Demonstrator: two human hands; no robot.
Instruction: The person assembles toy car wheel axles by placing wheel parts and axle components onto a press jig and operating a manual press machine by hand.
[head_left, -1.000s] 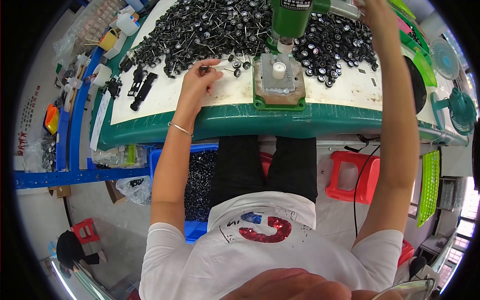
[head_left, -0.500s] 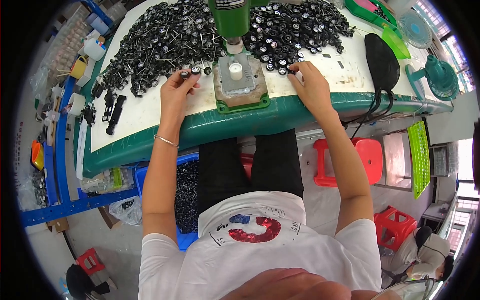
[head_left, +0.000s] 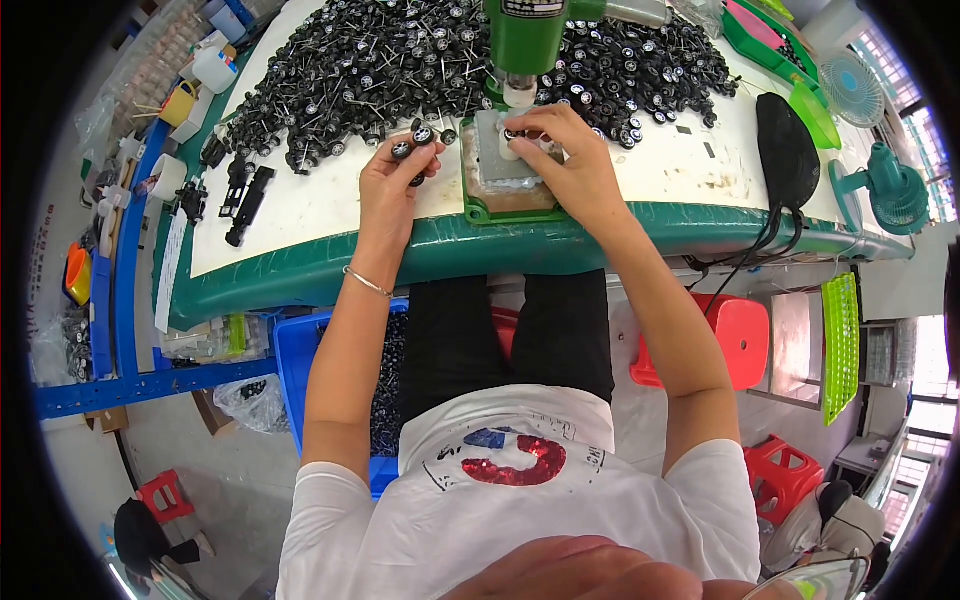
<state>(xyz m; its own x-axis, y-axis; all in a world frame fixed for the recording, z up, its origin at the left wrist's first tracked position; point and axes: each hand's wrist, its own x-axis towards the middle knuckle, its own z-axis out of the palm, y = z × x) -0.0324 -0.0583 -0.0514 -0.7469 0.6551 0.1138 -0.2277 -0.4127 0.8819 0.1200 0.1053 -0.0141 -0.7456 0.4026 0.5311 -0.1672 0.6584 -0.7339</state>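
My left hand [head_left: 390, 190] is closed on small black toy wheels [head_left: 423, 135] with silver hubs, just left of the press base. My right hand [head_left: 583, 168] pinches a small black wheel [head_left: 514, 134] at the top of the white round post [head_left: 506, 151]. Its fingers partly cover the wheel and post. The post stands on a grey metal plate [head_left: 487, 155] over a green base [head_left: 478, 210]. Directly above hangs the green press head [head_left: 527, 45] with its metal ram [head_left: 519, 90], apart from the wheel.
A large heap of wheels and axles [head_left: 370, 70] spreads behind the press. Black chassis-like parts [head_left: 250, 205] lie at the left. A black bag [head_left: 787, 150] and teal fan [head_left: 893, 190] are at the right. Below the table stand a blue bin [head_left: 295, 370] and red stool [head_left: 740, 340].
My right hand has moved left from the wheel heap to the post, bringing a wheel. My left hand still holds its wheels. The whole view has shifted slightly.
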